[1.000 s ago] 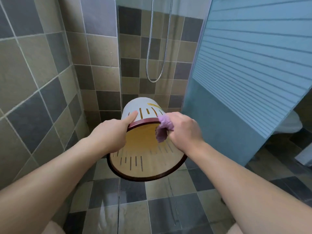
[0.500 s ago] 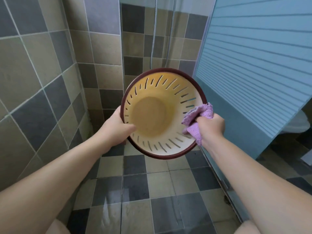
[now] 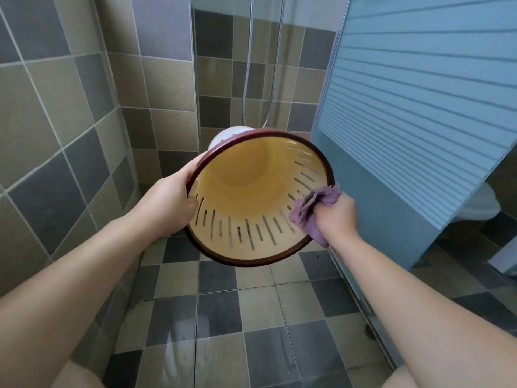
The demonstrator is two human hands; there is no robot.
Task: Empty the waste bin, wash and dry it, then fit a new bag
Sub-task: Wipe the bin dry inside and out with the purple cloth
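While we held the waste bin (image 3: 251,208) up in front of us over the wet tiled floor (image 3: 218,317), its mouth faced back at us and its base pointed off toward twelve o'clock at the shower hose (image 3: 246,79). Our left hand (image 3: 165,203) was clamped on the dark red rim (image 3: 243,263) at nine o'clock, thumb hooked inside against the slotted wall. Our right hand (image 3: 335,211) was bunched tight round the purple cloth (image 3: 313,208), pressing it onto the rim at about four o'clock.

We judged this bin a light one: thin plastic, slotted all round, easy to hold up one-handed. It looked stiff enough at the rim but likely to flex lower down the wall, and probably slick if any water was left on it, so the rolled rim was the place to grip, with the thumb inside as we had it. The cloth was soft and would fold into the slots.

Against half a second earlier, the bin had tipped: the mouth had dropped and turned downward, so the pale outside of the base showed above the rim at twelve o'clock. The cloth had slid down from three o'clock. We took this as drying under way, with no bag fitted yet.
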